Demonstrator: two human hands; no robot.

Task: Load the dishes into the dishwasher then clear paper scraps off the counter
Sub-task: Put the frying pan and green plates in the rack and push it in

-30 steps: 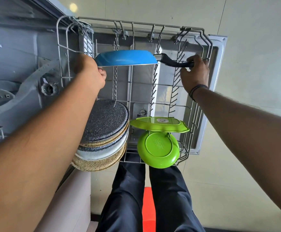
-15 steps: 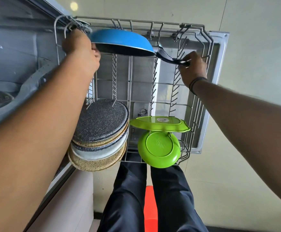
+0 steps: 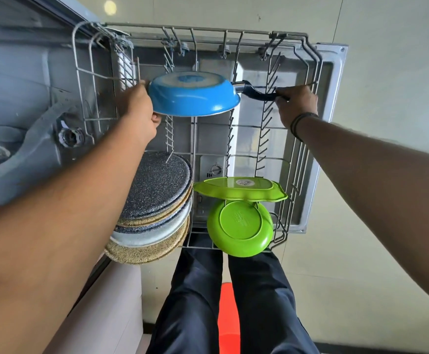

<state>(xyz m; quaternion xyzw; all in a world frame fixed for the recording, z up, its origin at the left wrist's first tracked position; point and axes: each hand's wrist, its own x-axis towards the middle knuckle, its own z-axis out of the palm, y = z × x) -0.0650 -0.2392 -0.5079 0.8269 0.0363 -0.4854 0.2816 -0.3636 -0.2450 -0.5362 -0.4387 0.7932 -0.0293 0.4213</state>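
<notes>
Bright, even daylight all over. Round lamp glare on shiny floor (image 3: 110, 7) at top. Soft, faint shadows. Sharp in the middle. Bent, stretched arms near the edges, slightly blurry there.

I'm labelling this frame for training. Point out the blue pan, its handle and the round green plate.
blue pan (image 3: 193, 98), head view, outer side wall.
handle (image 3: 259, 94), head view, dark grip's middle.
round green plate (image 3: 240, 227), head view, underside centre.

Blue pan (image 3: 194, 97) with pale worn patch on its base, being held at the rim; its handle (image 3: 258, 92), in the other grip, showing black. Nearer than the grips: speckled dark grey, sandy tan and pale grey plates (image 3: 152, 208), lime green dishes (image 3: 239, 226). Rack (image 3: 297, 139) showing grey wire.
</notes>
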